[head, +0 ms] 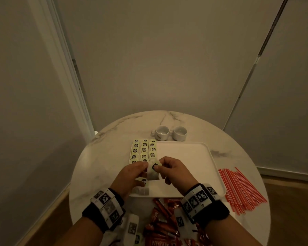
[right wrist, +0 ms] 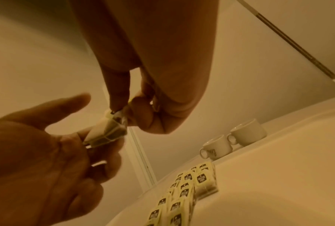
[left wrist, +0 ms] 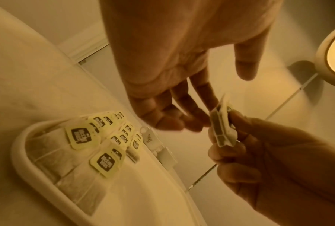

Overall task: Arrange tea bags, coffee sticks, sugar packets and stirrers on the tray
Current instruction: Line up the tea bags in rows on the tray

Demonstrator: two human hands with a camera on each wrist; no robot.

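Over the front-left part of the white tray (head: 185, 166), both hands hold one tea bag (head: 153, 172) in the air. My right hand (head: 158, 167) pinches the bag's top by the black-printed tag between thumb and forefinger (right wrist: 116, 97). My left hand (head: 143, 170) has its fingertips curled round the bag's lower end (right wrist: 104, 136), with its thumb (right wrist: 75, 99) standing apart. Several tagged tea bags (head: 144, 150) lie in neat rows along the tray's left side (left wrist: 97, 137). Two more bags (head: 142, 190) lie at the tray's front-left corner.
Red coffee sticks (head: 160, 222) are heaped on the round marble table (head: 105, 157) in front of the tray. Red-and-white stirrers (head: 242, 190) lie to its right. Two white cups (head: 161, 133) (head: 179, 133) stand behind it. Most of the tray's right side is bare.
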